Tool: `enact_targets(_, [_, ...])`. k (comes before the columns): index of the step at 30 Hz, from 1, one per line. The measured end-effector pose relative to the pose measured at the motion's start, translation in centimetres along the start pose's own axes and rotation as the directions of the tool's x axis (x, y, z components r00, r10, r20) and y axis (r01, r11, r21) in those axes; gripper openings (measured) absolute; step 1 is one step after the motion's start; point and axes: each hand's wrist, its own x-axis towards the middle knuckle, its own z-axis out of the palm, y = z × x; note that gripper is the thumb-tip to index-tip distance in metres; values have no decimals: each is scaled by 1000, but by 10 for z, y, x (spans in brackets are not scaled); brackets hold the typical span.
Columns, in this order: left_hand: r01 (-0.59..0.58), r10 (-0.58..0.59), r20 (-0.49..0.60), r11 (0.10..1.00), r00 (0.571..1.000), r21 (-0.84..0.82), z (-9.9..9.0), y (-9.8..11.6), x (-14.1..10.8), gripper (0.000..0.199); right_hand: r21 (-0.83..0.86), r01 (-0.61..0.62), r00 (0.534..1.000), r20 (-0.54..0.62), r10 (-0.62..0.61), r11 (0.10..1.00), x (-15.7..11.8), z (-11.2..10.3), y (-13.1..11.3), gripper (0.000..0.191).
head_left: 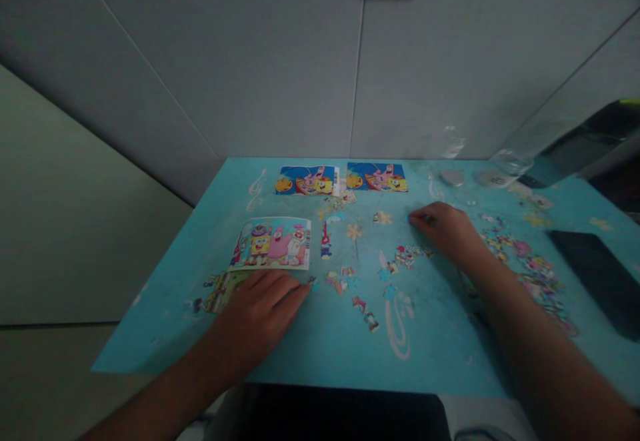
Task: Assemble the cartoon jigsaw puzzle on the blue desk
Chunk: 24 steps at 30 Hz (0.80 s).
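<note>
Head view. Lower left: the left hand [265, 297] lies partly over a printed patch [220, 292], screening it; its grip cannot be told. Mid-frame: loose puzzle pieces [345, 279]. Right of centre: the right hand [443, 229], fingertips pinched narrowly, contents unclear; a light pinch by the edges should suit such small pieces. Above centre: picture cards [377, 178]; farther right, a clear container [507, 163].

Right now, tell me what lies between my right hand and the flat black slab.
In the head view, a scattered band of puzzle pieces lies between your right hand and the slab.
</note>
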Motion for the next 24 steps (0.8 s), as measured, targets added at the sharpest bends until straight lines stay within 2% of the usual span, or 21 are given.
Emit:
enact_targets(4, [-55,53,-25,996,998,-66,3,10,4,23,11,3,1000,1,-3,1000,-1,0,-1,26])
enact_targets(7, [-118,118,3,991,993,-70,8,16,14,23,34,1,1000,0,-1,999,-1,-1,-3,26])
enact_targets(12, [-265,265,4,964,964,-35,17,9,57,21,51,-3,1000,2,3,999,-2,-5,-7,25])
enact_targets(14, [-318,319,-4,947,948,44,19,0,74,23,53,-6,1000,2,6,999,-2,-6,-9,26])
enact_targets(18, [-292,298,-64,953,953,86,23,-18,84,21,74,-3,1000,-6,3,997,-4,-8,-12,26])
enact_targets(24, [-155,147,-195,987,970,-29,24,-36,60,37,64,1,1000,-8,-1,998,-3,-6,-9,25])
